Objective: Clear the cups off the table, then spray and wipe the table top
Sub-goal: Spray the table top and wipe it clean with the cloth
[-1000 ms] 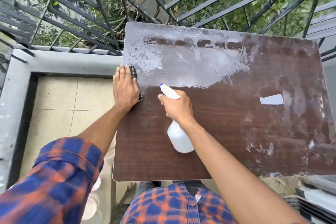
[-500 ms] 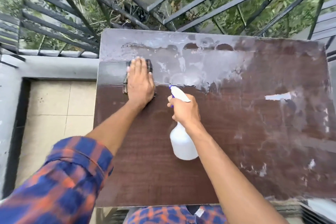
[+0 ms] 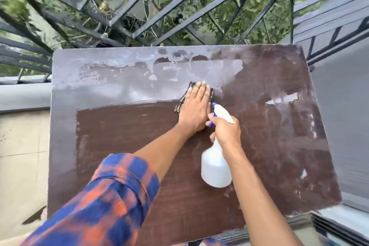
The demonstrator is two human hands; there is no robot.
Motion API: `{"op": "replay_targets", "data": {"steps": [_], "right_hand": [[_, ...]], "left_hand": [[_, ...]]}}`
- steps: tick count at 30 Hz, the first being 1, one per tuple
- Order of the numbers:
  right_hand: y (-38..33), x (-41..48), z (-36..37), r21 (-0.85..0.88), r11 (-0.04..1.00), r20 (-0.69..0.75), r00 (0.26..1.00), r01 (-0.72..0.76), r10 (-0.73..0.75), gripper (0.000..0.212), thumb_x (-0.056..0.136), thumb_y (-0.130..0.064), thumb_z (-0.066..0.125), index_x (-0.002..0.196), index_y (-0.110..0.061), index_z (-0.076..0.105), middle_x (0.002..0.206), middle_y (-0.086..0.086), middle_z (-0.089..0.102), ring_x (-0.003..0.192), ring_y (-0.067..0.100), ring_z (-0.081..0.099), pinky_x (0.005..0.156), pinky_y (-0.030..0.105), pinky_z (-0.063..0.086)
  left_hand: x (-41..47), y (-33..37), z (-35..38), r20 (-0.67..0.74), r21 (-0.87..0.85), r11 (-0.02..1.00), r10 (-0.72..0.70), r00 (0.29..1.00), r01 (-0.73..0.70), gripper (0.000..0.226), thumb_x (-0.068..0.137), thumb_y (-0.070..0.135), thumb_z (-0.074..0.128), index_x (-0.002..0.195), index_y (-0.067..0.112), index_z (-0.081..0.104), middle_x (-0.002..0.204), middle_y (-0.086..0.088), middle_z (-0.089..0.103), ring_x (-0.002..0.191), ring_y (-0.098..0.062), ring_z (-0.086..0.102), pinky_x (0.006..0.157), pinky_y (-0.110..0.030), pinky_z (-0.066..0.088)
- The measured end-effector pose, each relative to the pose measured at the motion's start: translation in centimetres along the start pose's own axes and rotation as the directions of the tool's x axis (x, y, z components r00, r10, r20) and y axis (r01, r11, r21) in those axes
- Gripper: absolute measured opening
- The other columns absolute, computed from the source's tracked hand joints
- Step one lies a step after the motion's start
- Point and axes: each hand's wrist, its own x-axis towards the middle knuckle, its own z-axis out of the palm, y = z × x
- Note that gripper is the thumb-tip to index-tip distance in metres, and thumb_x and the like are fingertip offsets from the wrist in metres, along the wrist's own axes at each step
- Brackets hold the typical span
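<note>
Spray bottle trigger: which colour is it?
Blue trigger on a white spray bottle; the head view shows it.

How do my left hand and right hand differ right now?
The left hand lies flat, fingers straight, pressing a dark cloth onto the table top; the right hand is curled round the neck of a white spray bottle. The left hand reaches farther across than the right hand. Both are over the table top, close together.

A home balcony, outdoors: a black metal railing of slanted bars (image 3: 179, 16) fences it, green foliage (image 3: 229, 12) shows beyond, beige floor tiles (image 3: 22, 146) lie below, and a dark brown wood-grain tabletop (image 3: 129, 136) stands against the railing.
</note>
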Motion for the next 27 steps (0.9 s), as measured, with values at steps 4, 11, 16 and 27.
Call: {"op": "replay_targets", "data": {"steps": [4, 11, 16, 27], "right_hand": [[-0.9, 1.4, -0.4, 0.026, 1.000, 0.022, 1.000, -0.012, 0.011, 0.010, 0.093, -0.015, 0.068, 0.092, -0.018, 0.078, 0.075, 0.005, 0.071, 0.034, 0.014, 0.039, 0.046, 0.025, 0.039], [-3.7, 3.7, 0.2, 0.036, 0.999, 0.073, 0.996, 0.038, -0.041, 0.014, 0.094, -0.019, 0.071, 0.079, -0.018, 0.070, 0.079, 0.002, 0.073, 0.050, 0.019, 0.048, 0.039, 0.018, 0.039], [-4.9, 4.9, -0.1, -0.001, 0.997, 0.087, 0.993, 0.074, -0.073, 0.020, 0.090, -0.026, 0.074, 0.072, -0.020, 0.067, 0.076, 0.002, 0.072, 0.042, 0.019, 0.049, 0.045, 0.023, 0.041], [-6.1, 5.7, -0.2, -0.029, 0.996, 0.082, 0.994, 0.079, -0.077, 0.026, 0.091, -0.029, 0.074, 0.067, -0.023, 0.066, 0.078, -0.001, 0.074, 0.047, 0.020, 0.050, 0.047, 0.022, 0.041]], "left_hand": [[1.8, -0.5, -0.1, -0.012, -0.043, 0.999, -0.003, 1.000, 0.002, 0.068, 0.097, 0.037, 0.015, 0.156, 0.005, 0.027, 0.164, -0.013, 0.023, 0.153, -0.030, 0.015, 0.125, -0.044, 0.011], [7.4, -1.3, -2.1, -0.094, -0.112, 0.990, -0.093, 0.991, 0.083, 0.069, 0.094, 0.037, 0.020, 0.150, 0.003, 0.039, 0.159, -0.016, 0.034, 0.149, -0.033, 0.025, 0.124, -0.046, 0.016], [11.6, -2.7, -2.6, -0.136, -0.092, 0.992, -0.101, 0.986, 0.088, 0.061, 0.096, 0.033, 0.032, 0.149, 0.003, 0.041, 0.157, -0.017, 0.038, 0.147, -0.034, 0.028, 0.123, -0.047, 0.018], [15.8, -4.6, -4.0, -0.130, -0.016, 0.999, -0.043, 0.991, 0.041, 0.061, 0.099, 0.033, 0.030, 0.152, 0.003, 0.035, 0.159, -0.019, 0.033, 0.147, -0.034, 0.028, 0.124, -0.043, 0.014]]}}
